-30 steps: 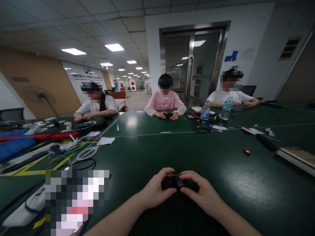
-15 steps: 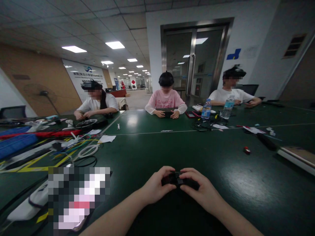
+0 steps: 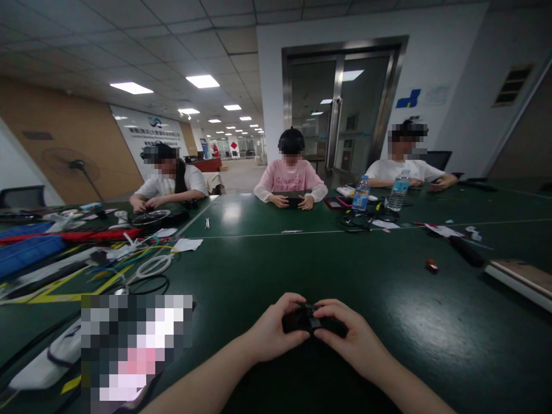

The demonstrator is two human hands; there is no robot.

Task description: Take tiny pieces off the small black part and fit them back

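Between my two hands is a small black object (image 3: 311,317), low in the middle of the head view; its details are too dark to tell. My left hand (image 3: 276,326) grips its left side, thumb below and fingers above. On the right side, my right hand (image 3: 351,333) holds it in the same way, with the fingertips on its upper edge. Both hands are just above or on the dark green table (image 3: 241,276); I cannot tell whether the object touches it.
Cables (image 3: 153,267), a white power strip (image 3: 47,362) and a blurred-out device (image 3: 138,351) lie left. A small red object (image 3: 431,265), a boxlike item (image 3: 521,279) and bottles (image 3: 360,194) are right. Three people sit across the table.
The fingers of my right hand have shifted slightly on the black object. The view has moved a little; otherwise the hands keep their place.
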